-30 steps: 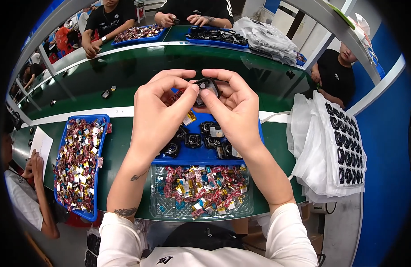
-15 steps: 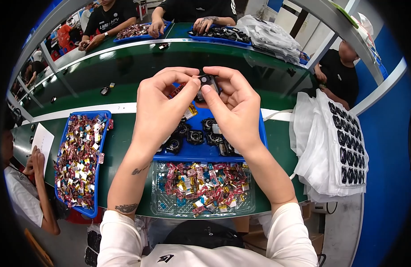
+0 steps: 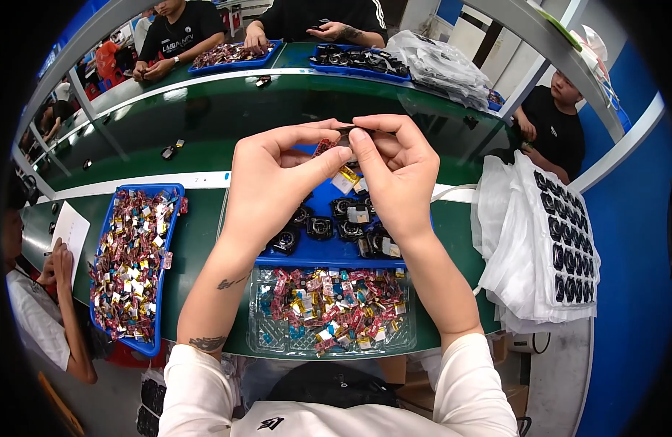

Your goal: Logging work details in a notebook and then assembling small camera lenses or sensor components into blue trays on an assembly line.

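Above the blue tray point(image 3: 321, 260), my left hand point(image 3: 266, 171) and my right hand point(image 3: 398, 178) meet, fingertips pinched round a small black watch case point(image 3: 346, 130). It is tipped almost edge-on, and fingers cover most of it. Several more black cases point(image 3: 320, 227) lie in the tray below. A white and yellow battery piece point(image 3: 345, 180) and a red circuit board point(image 3: 325, 147) show between my hands. Nearer to me, a clear plastic tray point(image 3: 259, 339) holds a heap of red boards with small batteries.
A long blue tray point(image 3: 159, 320) of boards and batteries stands left. White sheets with black cases point(image 3: 569, 240) are stacked at right. Beyond a green belt point(image 3: 205, 124), people handle parts at blue trays point(image 3: 365, 71). At left, a person's hand rests by paper point(image 3: 72, 226).
The black case has turned from showing its face to nearly edge-on. Both my hands have shifted slightly right. Across the belt, a person has lifted a hand from the tray of black parts.
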Motion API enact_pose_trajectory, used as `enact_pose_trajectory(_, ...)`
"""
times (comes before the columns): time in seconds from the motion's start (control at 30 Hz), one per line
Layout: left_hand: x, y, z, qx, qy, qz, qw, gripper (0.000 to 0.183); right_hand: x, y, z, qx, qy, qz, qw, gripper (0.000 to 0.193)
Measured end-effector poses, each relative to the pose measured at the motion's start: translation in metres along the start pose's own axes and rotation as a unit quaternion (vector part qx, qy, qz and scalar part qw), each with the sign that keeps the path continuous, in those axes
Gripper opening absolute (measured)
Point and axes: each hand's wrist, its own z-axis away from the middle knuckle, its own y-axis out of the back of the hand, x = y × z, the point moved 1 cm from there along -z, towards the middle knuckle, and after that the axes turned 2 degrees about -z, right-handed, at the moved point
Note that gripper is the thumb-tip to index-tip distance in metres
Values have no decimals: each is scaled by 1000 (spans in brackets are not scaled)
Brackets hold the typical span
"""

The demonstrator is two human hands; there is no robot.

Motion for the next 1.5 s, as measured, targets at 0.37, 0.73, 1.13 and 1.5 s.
enact_pose_trajectory(0.37, 0, 7, -3, -17, 2, -66, 998, 12, -2, 4, -7, 16, -19, -97, 995, 17)
enact_pose_trajectory(0.73, 3, 11, -3, -104, 62, 69, 990, 14, -5, 4, -5, 5, 34, -47, 998, 17)
enact_pose_trajectory(1.13, -1, 1, -3, -61, 100, 171, 978, 19, -11, -1, 2, 8, 81, -26, 996, 14)
enact_pose_trajectory(1.5, -13, -6, -2, -38, 44, 172, 983, 19, -8, -2, 4, -2, 76, -73, 994, 12)
